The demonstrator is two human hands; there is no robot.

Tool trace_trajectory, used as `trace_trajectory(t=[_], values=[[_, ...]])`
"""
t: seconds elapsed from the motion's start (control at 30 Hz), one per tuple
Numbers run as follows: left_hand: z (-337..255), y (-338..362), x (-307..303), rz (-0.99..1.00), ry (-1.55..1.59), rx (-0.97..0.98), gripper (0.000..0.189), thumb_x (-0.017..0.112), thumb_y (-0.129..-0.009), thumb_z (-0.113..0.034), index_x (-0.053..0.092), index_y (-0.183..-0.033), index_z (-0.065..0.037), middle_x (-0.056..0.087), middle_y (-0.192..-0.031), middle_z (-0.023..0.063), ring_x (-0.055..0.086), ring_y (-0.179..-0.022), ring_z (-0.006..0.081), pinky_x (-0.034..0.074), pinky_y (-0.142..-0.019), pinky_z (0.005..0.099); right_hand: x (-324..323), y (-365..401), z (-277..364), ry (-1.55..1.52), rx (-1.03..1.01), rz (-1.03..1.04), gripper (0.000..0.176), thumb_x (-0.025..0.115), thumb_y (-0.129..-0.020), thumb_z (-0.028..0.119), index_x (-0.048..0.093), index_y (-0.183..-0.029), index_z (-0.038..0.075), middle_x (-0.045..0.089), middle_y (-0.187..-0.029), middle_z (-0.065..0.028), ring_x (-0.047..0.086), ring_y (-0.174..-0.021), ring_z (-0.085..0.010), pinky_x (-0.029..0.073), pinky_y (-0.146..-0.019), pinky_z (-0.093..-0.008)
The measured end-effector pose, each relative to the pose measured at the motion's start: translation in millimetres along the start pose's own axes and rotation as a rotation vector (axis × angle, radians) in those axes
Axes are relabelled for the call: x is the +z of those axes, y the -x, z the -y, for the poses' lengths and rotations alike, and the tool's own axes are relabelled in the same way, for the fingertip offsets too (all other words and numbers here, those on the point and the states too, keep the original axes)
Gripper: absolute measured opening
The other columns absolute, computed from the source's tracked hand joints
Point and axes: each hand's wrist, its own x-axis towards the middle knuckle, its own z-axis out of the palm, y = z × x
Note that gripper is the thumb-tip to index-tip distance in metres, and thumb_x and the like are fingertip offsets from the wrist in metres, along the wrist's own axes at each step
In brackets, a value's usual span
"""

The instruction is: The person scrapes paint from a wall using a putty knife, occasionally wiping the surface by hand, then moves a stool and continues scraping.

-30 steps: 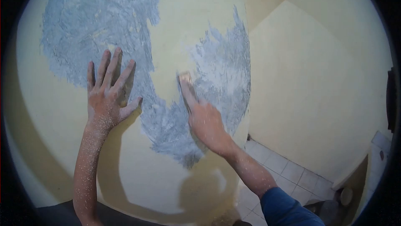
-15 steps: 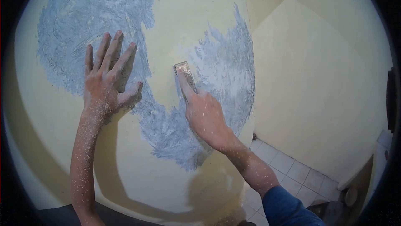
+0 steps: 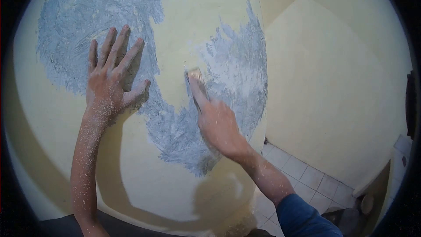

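While the left hand (image 3: 109, 86) stays pressed flat, fingers spread, on the wall (image 3: 197, 22), the right hand (image 3: 217, 125), closed around a scraper (image 3: 195, 76), has drawn it slightly down along the grey patch (image 3: 237, 70)'s left edge, seemingly mid-stroke.

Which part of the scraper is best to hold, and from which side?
Probably hold the scraper by its lower end, coming from below and right, as the right hand does. Its blade lies flat on the yellow wall, pointing up, so only that end is free; a forefinger along its back presses it flat. The handle itself is hidden under the hand.
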Motion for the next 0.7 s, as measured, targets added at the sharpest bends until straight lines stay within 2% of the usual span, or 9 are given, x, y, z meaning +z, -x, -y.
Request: trace_trajectory(t=[0.07,0.17,0.27,0.33,0.43,0.47,0.57,0.7], values=[[0,-1,0,-0.001,-0.001,-0.001,0.083,0.065,-0.078,-0.056,0.038,-0.153,-0.034,0.025,-0.164,0.0015,0.019,-0.152,0.0240,0.007,-0.126,0.0519,-14,-12,7,-0.010,-0.015,-0.022,0.081,0.048,-0.083,-0.004,0.025,-0.157,0.018,0.061,-0.089,-0.0331,0.063,-0.082,-0.0497,0.051,-0.077,-0.0544],[1,2,3,-0.016,0.004,0.015,0.082,0.065,-0.078,-0.056,0.038,-0.153,-0.034,0.024,-0.164,0.0012,0.019,-0.152,0.0239,0.007,-0.126,0.0519,6,7,-3,0.062,0.013,0.011,0.077,0.049,-0.084,-0.004,0.030,-0.155,0.014,0.061,-0.087,-0.0325,0.064,-0.081,-0.0489,0.051,-0.074,-0.0543],[3,0,5,-0.036,-0.007,0.017,0.082,0.065,-0.079,-0.057,0.038,-0.153,-0.034,0.024,-0.164,0.0013,0.019,-0.152,0.0240,0.007,-0.126,0.0520,-2,-6,5,0.002,-0.032,-0.081,0.073,0.048,-0.085,-0.004,0.032,-0.154,0.012,0.061,-0.085,-0.0301,0.064,-0.080,-0.0478,0.051,-0.072,-0.0539],[1,0,5,-0.022,-0.021,0.013,0.082,0.064,-0.079,-0.057,0.038,-0.153,-0.034,0.025,-0.164,0.0014,0.019,-0.152,0.0242,0.007,-0.126,0.0522,-6,-10,3,0.019,-0.042,-0.087,0.073,0.048,-0.085,-0.003,0.032,-0.154,0.012,0.061,-0.086,-0.0294,0.064,-0.079,-0.0475,0.051,-0.072,-0.0542],[2,1,4,-0.034,0.000,0.037,0.084,0.064,-0.075,-0.050,0.041,-0.152,-0.027,0.026,-0.163,0.0050,0.019,-0.152,0.0275,0.006,-0.126,0.0533,2,1,-2,0.035,-0.021,-0.039,0.073,0.048,-0.085,-0.003,0.031,-0.155,0.013,0.061,-0.086,-0.0291,0.063,-0.077,-0.0475,0.051,-0.072,-0.0544],[2,1,5,-0.034,-0.004,0.031,0.084,0.064,-0.075,-0.050,0.040,-0.152,-0.027,0.025,-0.164,0.0049,0.019,-0.152,0.0273,0.006,-0.126,0.0530,5,4,-4,0.042,-0.010,-0.016,0.073,0.048,-0.085,-0.003,0.031,-0.155,0.013,0.061,-0.086,-0.0291,0.063,-0.076,-0.0476,0.051,-0.072,-0.0545],[1,0,6,-0.030,-0.015,0.030,0.084,0.064,-0.075,-0.050,0.040,-0.153,-0.027,0.025,-0.164,0.0047,0.018,-0.152,0.0267,0.005,-0.126,0.0523,-6,-17,2,-0.019,-0.071,-0.135,0.075,0.049,-0.085,-0.002,0.030,-0.155,0.016,0.062,-0.085,-0.0284,0.062,-0.074,-0.0477,0.051,-0.072,-0.0551],[0,2,6,-0.016,-0.022,0.030,0.085,0.063,-0.075,-0.051,0.039,-0.153,-0.027,0.024,-0.164,0.0044,0.018,-0.152,0.0261,0.004,-0.126,0.0512,-3,-5,2,0.013,-0.046,-0.095,0.076,0.049,-0.084,-0.003,0.030,-0.155,0.017,0.062,-0.084,-0.0304,0.063,-0.075,-0.0484,0.051,-0.073,-0.0560]])
